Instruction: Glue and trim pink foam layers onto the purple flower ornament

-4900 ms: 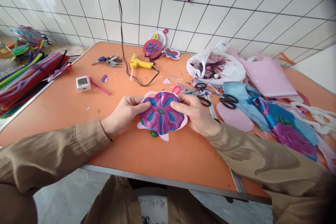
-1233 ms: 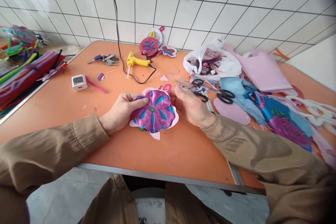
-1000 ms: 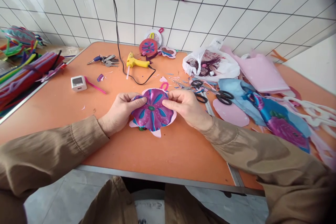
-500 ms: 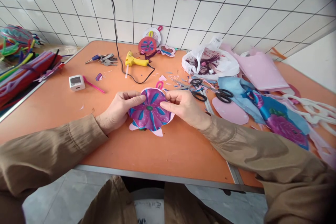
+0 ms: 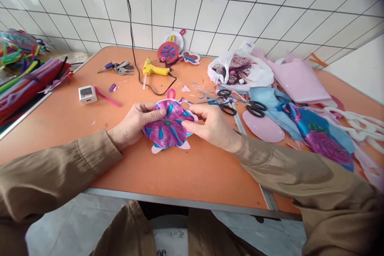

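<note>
A purple and blue fabric flower (image 5: 169,130) with a green centre is held just above the orange table, between my two hands. My left hand (image 5: 136,124) pinches its upper left edge, thumb on top. On the opposite side, my right hand (image 5: 211,126) grips the right edge between thumb and fingers. A pink loop (image 5: 171,93) sticks up from the flower's top. Pale pink pieces (image 5: 185,145) show below its lower rim; how they are joined underneath is hidden.
Two pairs of scissors (image 5: 256,109) lie right of my hands, near fabric scraps (image 5: 267,102) and a white plastic bag (image 5: 217,74). Farther back are a yellow glue gun (image 5: 156,69) with a black cord, keys (image 5: 123,68) and finished-looking ornaments (image 5: 168,52). A white cube (image 5: 88,95) stands left.
The flower has turned anticlockwise between my hands, so its pink loop and the pale pieces below have shifted left. Both hands keep their hold.
</note>
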A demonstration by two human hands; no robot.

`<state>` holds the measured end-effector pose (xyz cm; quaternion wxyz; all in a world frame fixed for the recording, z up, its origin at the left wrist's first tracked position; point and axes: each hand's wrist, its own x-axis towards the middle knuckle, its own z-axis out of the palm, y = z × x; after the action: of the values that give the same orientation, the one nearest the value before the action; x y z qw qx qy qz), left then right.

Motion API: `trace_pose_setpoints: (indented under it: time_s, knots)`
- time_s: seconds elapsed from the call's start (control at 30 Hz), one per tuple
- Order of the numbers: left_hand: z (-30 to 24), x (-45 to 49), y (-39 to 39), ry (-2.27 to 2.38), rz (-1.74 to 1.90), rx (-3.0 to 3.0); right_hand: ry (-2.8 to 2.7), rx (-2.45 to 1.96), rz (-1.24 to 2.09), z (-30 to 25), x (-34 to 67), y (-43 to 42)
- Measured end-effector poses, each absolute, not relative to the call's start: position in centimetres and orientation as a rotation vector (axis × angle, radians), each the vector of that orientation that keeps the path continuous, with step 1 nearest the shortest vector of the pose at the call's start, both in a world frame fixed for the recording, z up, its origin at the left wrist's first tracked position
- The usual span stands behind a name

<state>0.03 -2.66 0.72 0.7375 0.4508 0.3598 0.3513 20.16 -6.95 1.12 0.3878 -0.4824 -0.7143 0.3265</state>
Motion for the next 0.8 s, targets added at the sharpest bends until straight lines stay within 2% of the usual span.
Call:
trace_pose_setpoints:
  time_s: [0.67, 0.8]
  knots:
    - [0.75, 0.08, -3.15, 0.769, 0.660, 1.238, -1.815, -1.081, 0.614, 1.29, 19.80, -7.34]
    - [0.59, 0.10, -3.09, 0.777, 0.666, 1.221, -1.804, -1.071, 0.663, 1.26, 19.80, -7.35]
